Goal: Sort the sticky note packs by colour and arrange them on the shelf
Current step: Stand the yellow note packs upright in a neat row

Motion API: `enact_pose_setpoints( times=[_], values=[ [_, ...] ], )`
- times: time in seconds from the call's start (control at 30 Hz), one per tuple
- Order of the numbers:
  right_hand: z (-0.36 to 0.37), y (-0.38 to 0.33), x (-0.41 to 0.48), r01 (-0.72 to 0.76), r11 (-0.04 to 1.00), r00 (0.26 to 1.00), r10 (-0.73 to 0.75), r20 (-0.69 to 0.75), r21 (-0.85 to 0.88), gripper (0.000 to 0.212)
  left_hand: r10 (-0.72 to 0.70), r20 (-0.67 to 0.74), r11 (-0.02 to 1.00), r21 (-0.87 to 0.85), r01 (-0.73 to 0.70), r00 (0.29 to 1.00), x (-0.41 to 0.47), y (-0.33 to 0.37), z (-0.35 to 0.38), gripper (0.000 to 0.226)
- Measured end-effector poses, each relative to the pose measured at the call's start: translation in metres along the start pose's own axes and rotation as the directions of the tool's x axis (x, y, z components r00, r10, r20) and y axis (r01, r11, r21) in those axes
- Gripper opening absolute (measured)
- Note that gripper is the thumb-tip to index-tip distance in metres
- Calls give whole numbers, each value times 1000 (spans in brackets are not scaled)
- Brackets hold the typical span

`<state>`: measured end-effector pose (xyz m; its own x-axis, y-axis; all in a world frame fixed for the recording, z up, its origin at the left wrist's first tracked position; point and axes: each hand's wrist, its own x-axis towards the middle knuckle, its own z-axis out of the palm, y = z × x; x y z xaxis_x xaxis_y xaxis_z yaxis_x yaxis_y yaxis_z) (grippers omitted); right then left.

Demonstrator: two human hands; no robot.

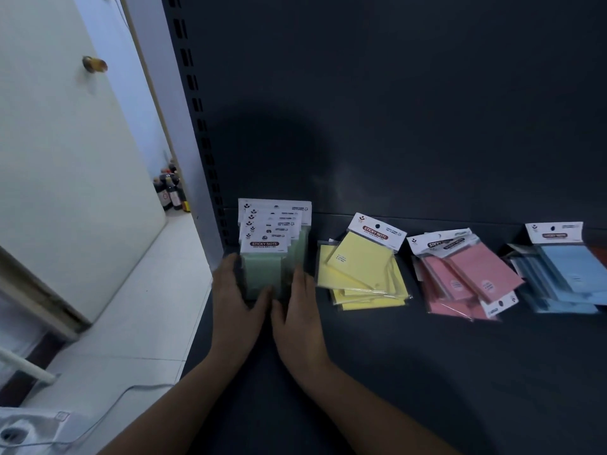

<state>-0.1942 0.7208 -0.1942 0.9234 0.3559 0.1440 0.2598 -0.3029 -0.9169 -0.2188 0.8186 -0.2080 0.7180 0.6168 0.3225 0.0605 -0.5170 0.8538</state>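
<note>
green packs squared at the left end of the shelf

your left hand [236, 290] and right hand [300, 310] flank the green sticky note packs [262, 270], fingers straight and flat against the stack's two sides, thumbs meeting at its front; neither hand curls round a pack. the green packs stand upright in a row, header cards facing you, at the far left of the dark shelf [394, 372], beside the slotted upright [197, 110]. to the right lie three loose piles, apart from one another: yellow packs [361, 274], then pink packs [466, 277], then blue packs [565, 274] at the frame edge. bottles [169, 192] stand on the floor beyond the upright.
</note>
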Motion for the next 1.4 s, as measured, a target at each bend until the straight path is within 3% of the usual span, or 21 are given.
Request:
enact_pose_setpoints(
  times=[0.1,0.17,0.23,0.3,0.4,0.5,0.6,0.67,0.73,0.83,0.93,1.03,1.17,1.27,1.4],
  values=[
    [-27,-6,-13,95,990,995,-98,25,103,63,302,-73,939,198,-283,951,-8,16,-6,48],
    [-53,-8,-12,160,975,983,-144,-112,154,59,506,68,836,207,-508,860,-12,31,1,35],
    [-80,2,-5,139,987,953,-110,-281,85,52,529,261,815,110,-569,808,-13,49,18,29],
    [-103,13,4,5,1000,927,1,-375,15,50,443,358,872,43,-488,822,-12,62,40,38],
    [-122,25,10,-100,994,965,84,-250,-53,48,248,411,956,41,-290,877,-9,74,70,55],
    [-124,32,6,-130,990,984,121,-127,-62,48,137,361,980,88,-181,922,-12,83,83,53],
    [-127,35,-2,-126,992,983,123,-135,-19,57,31,311,998,-55,-14,950,-23,89,80,46],
    [-130,34,-10,-81,994,979,93,-182,72,52,-81,295,952,-259,161,952,-31,96,73,31],
    [-132,31,-22,-30,970,964,92,-249,242,34,-178,269,847,-449,286,947,-39,100,63,20],
    [-132,25,-44,10,897,959,116,-258,441,16,-250,248,774,-531,347,936,-58,96,45,20],
    [-126,26,-64,-58,901,989,112,-100,430,23,-222,304,820,-456,347,926,-79,78,22,23],
    [-112,27,-74,-141,969,988,125,88,204,31,-218,312,897,-308,316,925,-92,56,-1,31],
    [-88,23,-75,28,995,982,-9,190,-97,27,-93,247,995,58,81,965,-93,38,-24,40],
    [-73,18,-69,161,960,971,-113,210,-229,27,-101,250,985,161,62,963,-86,31,-30,45],
    [-63,15,-63,181,902,952,-60,302,-392,29,-100,256,947,322,13,961,-78,26,-30,46]
  ],
)
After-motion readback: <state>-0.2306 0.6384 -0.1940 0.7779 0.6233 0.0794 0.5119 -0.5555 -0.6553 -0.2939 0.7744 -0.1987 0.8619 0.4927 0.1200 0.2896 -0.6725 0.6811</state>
